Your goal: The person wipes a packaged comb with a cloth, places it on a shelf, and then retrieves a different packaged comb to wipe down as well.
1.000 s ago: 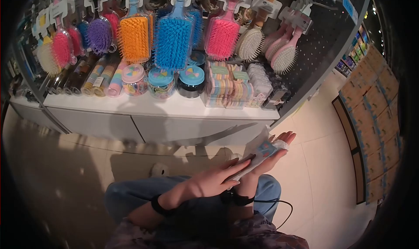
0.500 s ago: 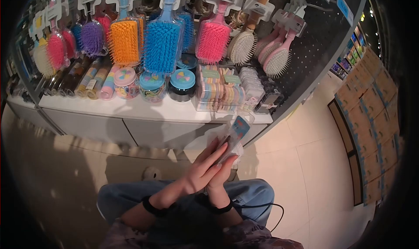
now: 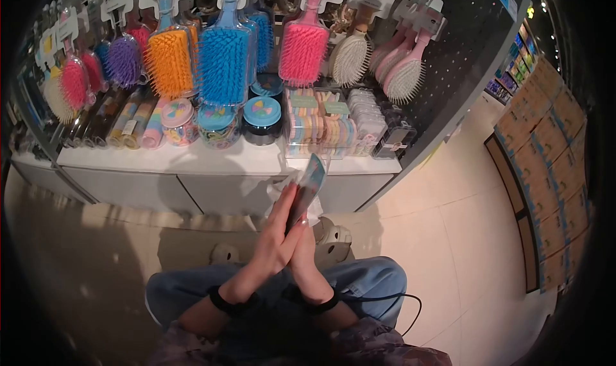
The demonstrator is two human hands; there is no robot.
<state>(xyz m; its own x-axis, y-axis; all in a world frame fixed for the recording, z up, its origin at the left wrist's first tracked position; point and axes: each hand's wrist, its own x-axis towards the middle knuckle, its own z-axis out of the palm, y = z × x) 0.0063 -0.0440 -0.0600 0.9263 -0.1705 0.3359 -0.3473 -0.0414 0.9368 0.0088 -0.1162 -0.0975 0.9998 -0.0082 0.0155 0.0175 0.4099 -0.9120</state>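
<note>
A slim clear plastic package (image 3: 307, 193) with a blue printed card at its top is pressed between my two hands, above my lap. What lies inside it looks dark and I cannot make it out. My left hand (image 3: 271, 241) lies along its left side, fingers stretched up. From the right and below, my right hand (image 3: 304, 249) grips it, with the thumb near the lower edge. Something white and crumpled, like a tissue (image 3: 314, 212), shows behind the package and both hands; which hand holds it is hidden.
Packaged hairbrushes, among them a blue one (image 3: 223, 64) and a pink one (image 3: 303, 53), hang over a white shelf (image 3: 244, 164). Lidded jars (image 3: 262, 119) and boxed hair ties (image 3: 314, 125) stand on it. Stacked cartons (image 3: 545, 167) are at the right. A black cable (image 3: 410, 297) loops beside my knee.
Both hands have moved left with the package and turned it more edge-on and upright. More of the white crumpled thing shows, and a shoe has come into view behind my hands.
</note>
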